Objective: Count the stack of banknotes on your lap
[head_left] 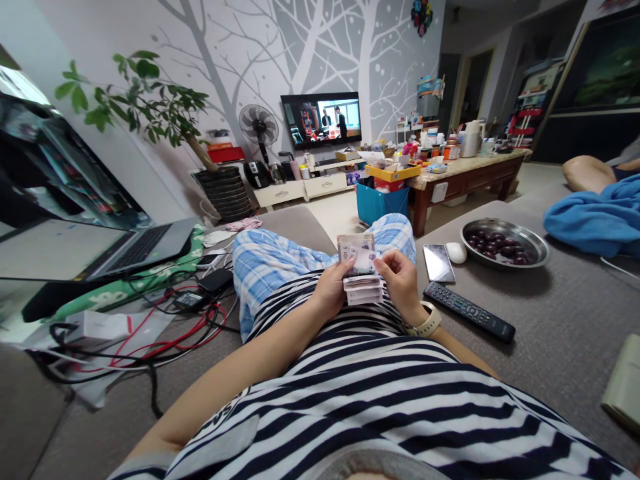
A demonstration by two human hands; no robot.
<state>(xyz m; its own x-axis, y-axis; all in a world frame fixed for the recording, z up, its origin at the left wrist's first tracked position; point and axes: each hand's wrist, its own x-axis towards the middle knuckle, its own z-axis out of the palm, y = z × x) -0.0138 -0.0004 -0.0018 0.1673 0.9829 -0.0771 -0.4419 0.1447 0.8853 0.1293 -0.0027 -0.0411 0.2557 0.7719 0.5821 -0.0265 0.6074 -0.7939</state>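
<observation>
A stack of banknotes (363, 293) is held over my lap, its lower ends bent down toward me. My left hand (331, 288) grips the stack from the left, thumb lying across the face of the notes. On the other side, my right hand (401, 280) pinches the right edge of the upper notes between thumb and fingers. Purplish printing shows on the top note. A pale watch (425, 321) is on my right wrist. How many notes there are I cannot make out.
Right of me on the sofa lie a phone (439, 263), a white mouse (456, 253), a remote control (470, 311) and a metal bowl (537, 255) of dark fruit. At left are a laptop (120, 250) and tangled cables (200, 337). Another person's leg (589, 175) shows far right.
</observation>
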